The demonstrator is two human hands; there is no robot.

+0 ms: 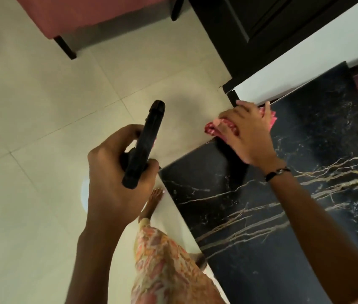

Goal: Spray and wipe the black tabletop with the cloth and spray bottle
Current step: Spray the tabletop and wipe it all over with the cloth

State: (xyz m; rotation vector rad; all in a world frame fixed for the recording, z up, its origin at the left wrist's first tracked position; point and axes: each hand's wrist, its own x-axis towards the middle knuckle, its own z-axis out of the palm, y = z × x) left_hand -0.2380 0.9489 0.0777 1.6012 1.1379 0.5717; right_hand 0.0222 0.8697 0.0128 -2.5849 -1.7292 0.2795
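Wiping was the step in hand, I judged: right hand [248, 132] sat w/ fingers spread flat, pressing the pink cloth [212, 127] onto the far corner of the black tabletop [250, 216], right of centre in frame. Part of the cloth hung past the tabletop edge over the floor [42, 95]. Fingers looked mostly straight, so pushing rather than gripping, though the thumb side was blurred.

Left hand [112, 181], centre-left of frame, was curled round the spray bottle [145, 141], holding it off the table above the floor, nozzle pointing toward top of frame. Only the black head showed; body was hidden by the hand, so fill level unknown.

Handling, as I read it: cloth soft and limp, would bunch or slide off the edge unless kept under a flat palm; best held from the top, centre of the wad. Tabletop glossy marble-look w/ gold veins, prob. slick when wet. Bottle rigid, likely light; neck below the trigger is the spot to hold.

A sofa [90, 16] sat upper left, a dark cabinet [261, 29] upper right, a foot [154, 200] and floral clothing [165, 260] lower centre.
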